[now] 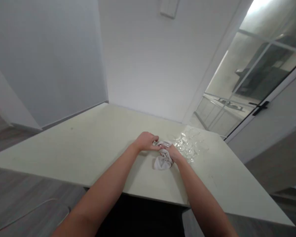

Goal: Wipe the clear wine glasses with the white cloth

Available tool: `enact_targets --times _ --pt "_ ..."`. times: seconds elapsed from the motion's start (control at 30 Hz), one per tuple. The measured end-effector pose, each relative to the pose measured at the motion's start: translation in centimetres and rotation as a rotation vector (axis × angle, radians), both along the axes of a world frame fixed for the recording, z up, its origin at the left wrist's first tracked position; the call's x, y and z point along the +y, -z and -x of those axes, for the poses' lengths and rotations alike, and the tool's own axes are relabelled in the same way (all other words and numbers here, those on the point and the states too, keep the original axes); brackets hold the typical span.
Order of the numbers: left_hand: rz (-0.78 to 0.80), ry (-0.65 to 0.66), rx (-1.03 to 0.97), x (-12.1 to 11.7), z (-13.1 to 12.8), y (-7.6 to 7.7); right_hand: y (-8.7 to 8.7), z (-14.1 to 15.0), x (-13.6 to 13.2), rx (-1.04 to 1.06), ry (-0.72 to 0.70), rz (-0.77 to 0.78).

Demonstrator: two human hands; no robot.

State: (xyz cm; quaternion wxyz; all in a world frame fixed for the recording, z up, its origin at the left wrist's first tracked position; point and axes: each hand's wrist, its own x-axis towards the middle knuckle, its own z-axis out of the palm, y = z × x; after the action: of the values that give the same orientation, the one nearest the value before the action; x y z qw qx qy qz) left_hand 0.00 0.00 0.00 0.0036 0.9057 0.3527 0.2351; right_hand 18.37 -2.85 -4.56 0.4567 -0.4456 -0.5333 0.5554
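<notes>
A: Nearest us, two bare forearms run out over the near edge of the pale table (64, 144), and both meet at one white cloth (162, 161).

B: The left hand (146, 141) has its fingers curled down, pinching the cloth's upper fold. The right hand (174, 153) is clenched around the bunched middle of it.

A: So the cloth sits between the two sets of fingers, its loose end spilling onto the tabletop just below them.

B: Just beyond the right fingers, a cluster of clear glasses (189, 144) stands on the table, close to the knuckles. I cannot tell whether they touch.

A: Past the left fingers, bare tabletop, then white wall (150, 65). Far right, a glazed door (259, 79) with a dark handle.

B: No writing readable anywhere.
</notes>
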Motion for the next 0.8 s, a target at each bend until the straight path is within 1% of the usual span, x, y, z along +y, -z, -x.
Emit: enact_targets --times 0.1,0.2,0.27,0.4,0.47,0.57,0.63,0.7,0.8 --pt "-0.003 0.0 0.016 0.0 0.0 0.1 -0.2 -0.2 0.1 -0.037 -0.041 -0.055" --pt "-0.021 0.026 0.015 0.1 0.0 0.0 -0.1 -0.3 0.2 -0.013 -0.013 -0.075" --pt "-0.017 0.037 -0.01 0.0 0.1 -0.1 0.2 -0.3 0.4 0.024 0.019 -0.025" --pt "0.003 0.007 -0.035 0.0 0.1 -0.2 0.7 -0.1 0.5 0.053 0.075 0.077" --pt "0.009 -0.004 -0.02 0.2 0.1 -0.1 0.7 0.1 0.3 0.056 0.065 0.099" --pt "0.015 -0.004 0.005 0.4 0.0 0.2 0.2 0.3 -0.1 0.046 0.0 0.11" --pt "0.007 0.001 0.024 0.5 0.0 0.4 -0.3 0.4 -0.4 0.029 -0.031 0.07" --pt "-0.002 0.004 0.045 0.4 -0.1 0.5 -0.7 0.4 -0.7 0.011 -0.047 -0.014" --pt "-0.011 -0.001 0.071 0.2 -0.2 0.4 -0.9 0.3 -0.7 0.007 -0.065 -0.107"
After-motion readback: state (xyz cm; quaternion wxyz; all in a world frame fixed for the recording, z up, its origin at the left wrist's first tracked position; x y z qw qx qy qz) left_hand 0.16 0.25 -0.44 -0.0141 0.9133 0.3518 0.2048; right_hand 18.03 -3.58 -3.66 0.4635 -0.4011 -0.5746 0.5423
